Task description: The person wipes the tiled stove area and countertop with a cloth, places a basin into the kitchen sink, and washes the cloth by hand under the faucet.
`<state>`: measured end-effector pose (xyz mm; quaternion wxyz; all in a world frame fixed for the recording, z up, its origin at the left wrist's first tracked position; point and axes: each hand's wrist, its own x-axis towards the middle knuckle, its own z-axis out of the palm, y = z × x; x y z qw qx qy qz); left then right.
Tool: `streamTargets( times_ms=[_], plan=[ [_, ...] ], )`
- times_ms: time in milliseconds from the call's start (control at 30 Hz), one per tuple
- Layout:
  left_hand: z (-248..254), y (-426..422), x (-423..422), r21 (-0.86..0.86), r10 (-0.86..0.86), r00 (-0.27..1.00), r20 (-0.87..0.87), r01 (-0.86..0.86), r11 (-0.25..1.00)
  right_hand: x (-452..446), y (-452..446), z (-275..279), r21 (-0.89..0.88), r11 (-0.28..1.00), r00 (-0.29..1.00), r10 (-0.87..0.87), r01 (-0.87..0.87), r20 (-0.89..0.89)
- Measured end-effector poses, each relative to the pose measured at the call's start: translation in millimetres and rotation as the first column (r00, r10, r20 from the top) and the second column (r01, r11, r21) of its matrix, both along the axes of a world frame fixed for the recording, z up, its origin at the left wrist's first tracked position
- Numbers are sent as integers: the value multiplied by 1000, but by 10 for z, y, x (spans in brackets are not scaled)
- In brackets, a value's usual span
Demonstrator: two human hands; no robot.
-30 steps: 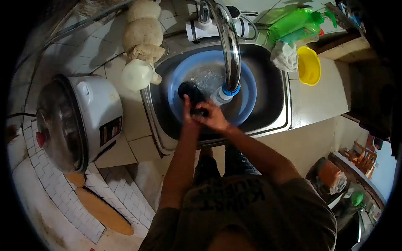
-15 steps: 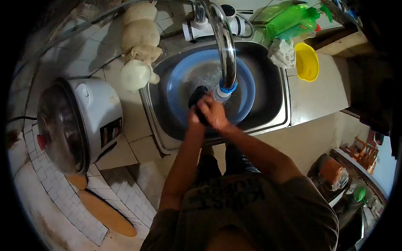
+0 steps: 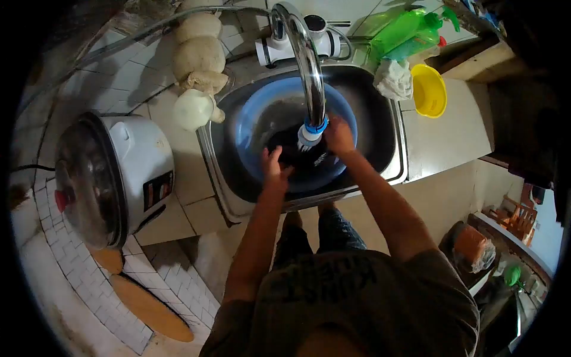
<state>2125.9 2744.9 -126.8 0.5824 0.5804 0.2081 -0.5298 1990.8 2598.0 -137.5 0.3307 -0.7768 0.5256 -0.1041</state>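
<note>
Dark cloth (image 3: 296, 157) lies between left hand (image 3: 274, 165), fingers spread, and right hand (image 3: 339, 135), grip unclear — hands apart — long axis left-to-right across blue basin (image 3: 247, 132).

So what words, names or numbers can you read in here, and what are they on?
Shirt: big dark letters that look like "KUNST"; the other letters are too unclear to read.
Cooker: a dark label on the side, too small and blurred to read.
Green bottle: no writing I can make out.
I can't read any numbers anywhere.
</note>
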Motion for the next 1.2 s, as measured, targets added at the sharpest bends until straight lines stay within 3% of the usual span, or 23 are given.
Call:
streamTargets(
  times_ms=[67,133,167,200,300,333,400,500,833,933,1000,1067,1133,1167,1200],
  plan=[
    [61,103,10,-19,29,1000,11,-29,999,30,-247,383,-93,991,958,-66,96,280],
    [84,223,26,-27,65,998,24,-64,998,147,-674,682,-250,953,817,3,173,576],
    [62,280,35,-102,29,999,17,-27,994,176,-806,1009,-233,954,859,-43,186,511],
    [46,314,40,-181,-7,1000,13,9,984,264,-952,1217,-434,873,817,77,222,572],
    [50,348,19,-186,18,1000,23,-13,982,389,-1223,1497,-392,902,737,138,182,661],
    [55,362,10,-186,20,999,29,-14,982,405,-1258,1503,-390,902,733,139,183,666],
    [78,390,-18,-214,85,996,-32,-90,973,427,-1293,1536,-415,910,808,236,12,541],
    [94,356,-104,-141,58,997,56,-49,989,448,-1242,1569,-473,881,802,297,-21,518],
    [80,329,-210,-136,125,991,58,-116,984,360,-1009,1466,-415,909,764,238,42,599],
    [-29,284,-229,-195,63,998,17,-59,979,309,-643,1424,-524,852,781,332,-7,529],
    [9,201,-258,-70,48,998,-40,-51,996,318,-398,1300,-233,972,592,187,1,784],
    [-137,216,-258,-66,28,998,-51,-32,997,230,-211,814,10,1000,668,-9,2,744],
    [-244,198,-215,-60,6,998,-62,-10,998,107,-67,139,-5,1000,966,-12,13,257],
    [-295,163,-197,-20,-6,994,-106,3,1000,132,85,-34,-2,1000,967,-24,25,252],
    [-336,136,-196,21,-14,988,-152,17,1000,174,303,-138,-21,995,993,-95,96,63]
  ],
)
